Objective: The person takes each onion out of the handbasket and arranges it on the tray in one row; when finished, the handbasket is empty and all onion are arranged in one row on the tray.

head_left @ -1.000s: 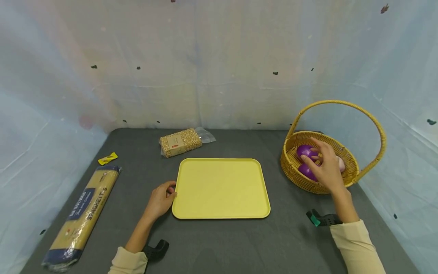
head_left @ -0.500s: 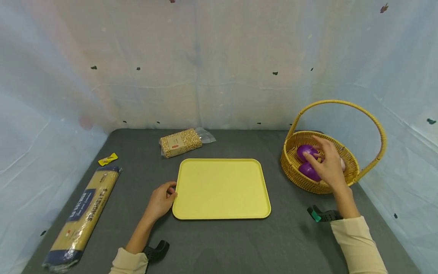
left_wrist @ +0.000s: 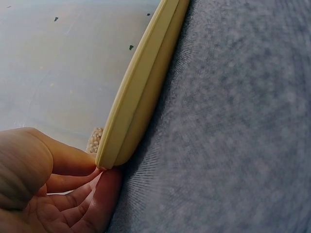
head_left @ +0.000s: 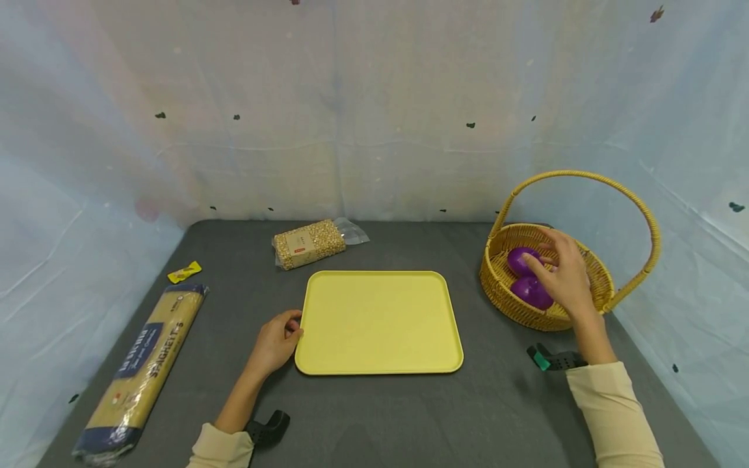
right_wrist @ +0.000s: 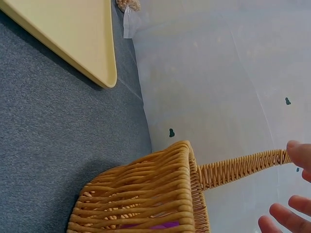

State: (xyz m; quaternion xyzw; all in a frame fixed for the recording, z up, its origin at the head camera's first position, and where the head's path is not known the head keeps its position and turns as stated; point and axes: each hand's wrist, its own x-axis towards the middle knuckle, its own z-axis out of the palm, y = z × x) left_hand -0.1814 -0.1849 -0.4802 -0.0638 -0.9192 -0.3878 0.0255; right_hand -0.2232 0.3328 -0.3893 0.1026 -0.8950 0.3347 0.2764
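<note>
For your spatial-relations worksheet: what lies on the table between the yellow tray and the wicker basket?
Nothing: in the head view, only bare grey table separates the yellow tray from the wicker basket. The right wrist view shows the same bare stretch.

Pale yellow tray point(head_left: 378, 322) on dark grey felt table point(head_left: 374, 416); right of the tray, golden-tan woven basket point(head_left: 502, 284) holding two purple eggs point(head_left: 529, 291); left, blue-and-yellow spaghetti pack point(head_left: 140, 364).
</note>
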